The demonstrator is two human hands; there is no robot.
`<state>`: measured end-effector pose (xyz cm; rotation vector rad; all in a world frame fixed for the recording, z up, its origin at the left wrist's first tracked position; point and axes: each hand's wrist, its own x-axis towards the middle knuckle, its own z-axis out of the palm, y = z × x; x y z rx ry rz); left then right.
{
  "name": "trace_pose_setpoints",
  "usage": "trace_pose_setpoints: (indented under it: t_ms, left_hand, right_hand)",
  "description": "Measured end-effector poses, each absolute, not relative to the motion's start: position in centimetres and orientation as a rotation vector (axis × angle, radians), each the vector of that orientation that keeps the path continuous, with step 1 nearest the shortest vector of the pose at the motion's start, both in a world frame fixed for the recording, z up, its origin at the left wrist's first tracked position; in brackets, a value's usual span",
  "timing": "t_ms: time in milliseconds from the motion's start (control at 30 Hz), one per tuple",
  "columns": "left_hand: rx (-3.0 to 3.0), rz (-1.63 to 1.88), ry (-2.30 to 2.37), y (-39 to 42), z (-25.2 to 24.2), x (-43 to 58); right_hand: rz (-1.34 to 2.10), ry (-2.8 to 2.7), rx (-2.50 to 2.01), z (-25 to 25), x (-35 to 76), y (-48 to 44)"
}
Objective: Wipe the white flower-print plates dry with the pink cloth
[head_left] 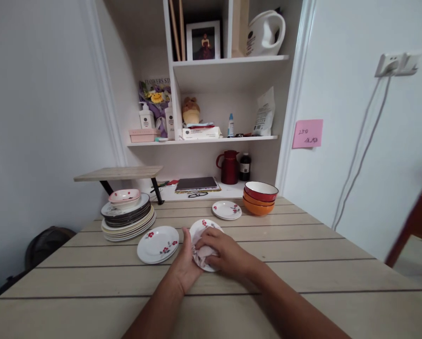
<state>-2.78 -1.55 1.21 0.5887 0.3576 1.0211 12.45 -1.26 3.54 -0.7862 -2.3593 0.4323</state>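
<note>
A small white plate with red flowers (pixel 203 228) is tilted up just above the wooden table (pixel 302 263). My left hand (pixel 184 261) grips its left rim from below. My right hand (pixel 222 251) lies over the plate's face, fingers closed on a pale crumpled cloth (pixel 201 253) pressed against it. To the left, a matching flowered plate (pixel 157 244) lies flat on the table. Another small stack of flowered plates (pixel 226 210) sits further back.
A tall stack of plates topped by a pink bowl (pixel 127 214) stands at the left rear. Red and orange bowls (pixel 260 197) are stacked at the right rear. Shelves (pixel 211 139) with bottles and a red jug rise behind the table. A small raised shelf (pixel 119 174) stands at back left.
</note>
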Motion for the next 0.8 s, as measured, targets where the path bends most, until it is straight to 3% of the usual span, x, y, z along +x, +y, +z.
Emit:
trace_pose_setpoints:
  t_ms: [567, 800]
  left_hand:
    - [0.542, 1.182, 0.299, 0.0, 0.6, -3.9]
    - [0.603, 0.95, 0.38, -0.9, 0.3, -3.0]
  right_hand:
    - [0.376, -2.169, -1.126, 2.8, 13.9, 0.1]
    - [0.276, -2.065, -1.357, 2.6, 14.9, 1.2]
